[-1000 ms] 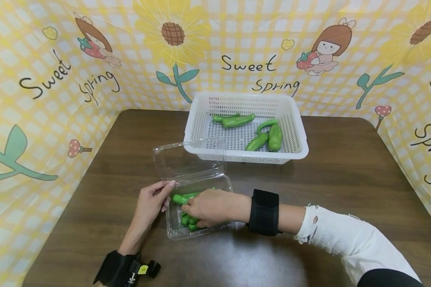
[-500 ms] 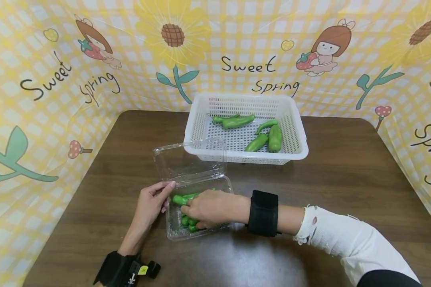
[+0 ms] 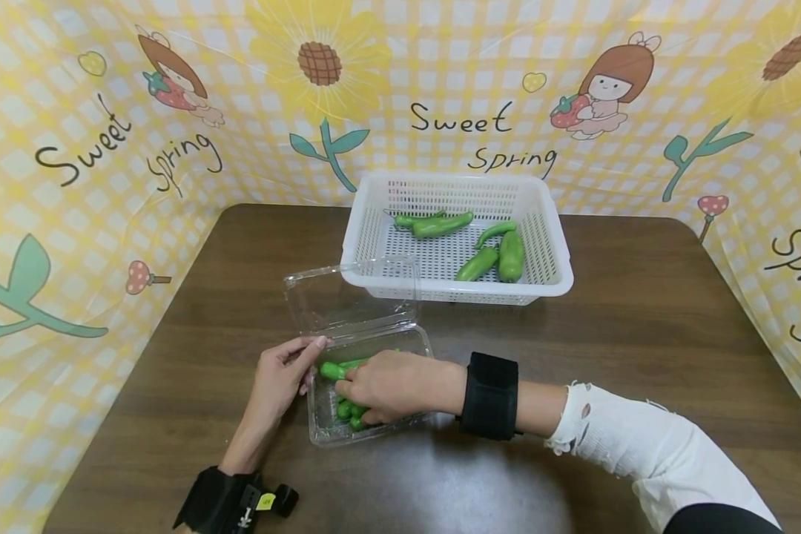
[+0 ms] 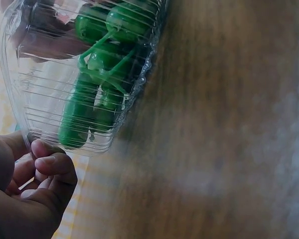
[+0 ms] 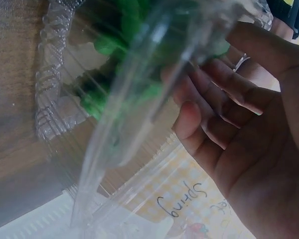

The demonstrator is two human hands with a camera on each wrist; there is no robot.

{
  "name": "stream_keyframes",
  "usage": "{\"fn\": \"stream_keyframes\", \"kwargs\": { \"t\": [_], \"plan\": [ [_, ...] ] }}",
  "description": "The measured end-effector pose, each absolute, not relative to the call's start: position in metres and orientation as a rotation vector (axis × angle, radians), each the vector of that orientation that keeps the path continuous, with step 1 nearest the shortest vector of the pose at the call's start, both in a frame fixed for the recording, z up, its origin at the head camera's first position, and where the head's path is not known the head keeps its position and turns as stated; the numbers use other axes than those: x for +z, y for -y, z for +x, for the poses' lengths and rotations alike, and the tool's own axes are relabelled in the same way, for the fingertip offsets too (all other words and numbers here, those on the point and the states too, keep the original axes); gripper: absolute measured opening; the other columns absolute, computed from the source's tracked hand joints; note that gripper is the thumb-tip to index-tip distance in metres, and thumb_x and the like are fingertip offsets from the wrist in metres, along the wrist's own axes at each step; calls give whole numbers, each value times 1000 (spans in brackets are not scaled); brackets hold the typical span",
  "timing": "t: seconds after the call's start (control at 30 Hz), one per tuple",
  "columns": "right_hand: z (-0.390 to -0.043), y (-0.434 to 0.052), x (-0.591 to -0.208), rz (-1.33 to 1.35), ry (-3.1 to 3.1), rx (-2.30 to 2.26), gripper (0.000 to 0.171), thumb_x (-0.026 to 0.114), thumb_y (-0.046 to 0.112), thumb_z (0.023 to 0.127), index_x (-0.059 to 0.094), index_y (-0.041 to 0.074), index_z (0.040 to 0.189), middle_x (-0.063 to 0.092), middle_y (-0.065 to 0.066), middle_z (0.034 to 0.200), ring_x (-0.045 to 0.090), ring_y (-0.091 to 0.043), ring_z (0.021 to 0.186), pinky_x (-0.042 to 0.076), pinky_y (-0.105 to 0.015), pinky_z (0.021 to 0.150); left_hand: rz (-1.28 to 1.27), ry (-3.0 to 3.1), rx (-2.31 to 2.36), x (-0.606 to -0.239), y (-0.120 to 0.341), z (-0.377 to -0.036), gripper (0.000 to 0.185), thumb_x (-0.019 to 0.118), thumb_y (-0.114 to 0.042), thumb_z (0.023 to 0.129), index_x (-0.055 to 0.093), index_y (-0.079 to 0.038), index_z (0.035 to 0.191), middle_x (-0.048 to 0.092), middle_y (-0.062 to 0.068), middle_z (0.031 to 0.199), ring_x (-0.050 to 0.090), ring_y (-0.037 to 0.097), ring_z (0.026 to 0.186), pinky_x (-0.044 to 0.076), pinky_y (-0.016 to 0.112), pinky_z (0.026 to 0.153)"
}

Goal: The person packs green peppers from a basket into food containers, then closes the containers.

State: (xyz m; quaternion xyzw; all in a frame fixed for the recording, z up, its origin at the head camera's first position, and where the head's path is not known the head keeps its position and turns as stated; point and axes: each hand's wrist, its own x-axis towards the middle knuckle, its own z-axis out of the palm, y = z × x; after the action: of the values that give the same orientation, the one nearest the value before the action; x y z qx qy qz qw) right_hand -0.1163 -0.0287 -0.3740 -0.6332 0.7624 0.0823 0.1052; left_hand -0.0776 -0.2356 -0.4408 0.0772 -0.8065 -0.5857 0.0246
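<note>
A clear plastic clamshell box (image 3: 317, 434) lies open on the table, its lid (image 3: 320, 304) standing up at the back. Several green peppers (image 3: 334, 370) lie inside, and their stems show through the ribbed wall in the left wrist view. At the box's left rim, my left hand (image 3: 277, 382) pinches the plastic between thumb and fingers. My right hand (image 3: 397, 386) reaches into the box from the right, palm down over the peppers, its fingers bent among them. Its fingertips are partly hidden, so I cannot tell if they grip a pepper.
Behind the box stands a white perforated basket (image 3: 457, 289), with several more green peppers (image 3: 511, 256) spread on its floor. The raised lid overlaps the basket's front left corner in the head view. A yellow checked cloth (image 3: 440, 44) hangs around the brown table (image 3: 614, 319).
</note>
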Motion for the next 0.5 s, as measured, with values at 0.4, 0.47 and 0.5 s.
{"fn": "stream_keyframes", "kwargs": {
  "t": [0.4,0.47,0.5],
  "plan": [
    [-118,27,-361,-1839,-2293,274,45,59,42,98,55,15,134,63,4,115,63,-9,95,56,-24,81,200,2483,-1809,-441,236,-78,32,64,-34,98,74,-6,110,53,-1,57,46,8,46,44,25,41],
    [-119,25,-357,-1847,-2301,247,45,59,42,99,54,15,134,63,4,111,62,-8,91,55,-23,78,204,2489,-1808,-441,236,-78,32,63,-34,98,74,-6,110,53,-1,57,46,8,46,43,25,42],
    [-119,24,-355,-1853,-2307,231,45,59,42,99,54,15,134,63,4,110,61,-8,90,55,-23,76,205,2492,-1809,-441,236,-78,33,63,-34,98,73,-6,110,53,-1,57,46,8,46,44,25,42]
  ]
}}
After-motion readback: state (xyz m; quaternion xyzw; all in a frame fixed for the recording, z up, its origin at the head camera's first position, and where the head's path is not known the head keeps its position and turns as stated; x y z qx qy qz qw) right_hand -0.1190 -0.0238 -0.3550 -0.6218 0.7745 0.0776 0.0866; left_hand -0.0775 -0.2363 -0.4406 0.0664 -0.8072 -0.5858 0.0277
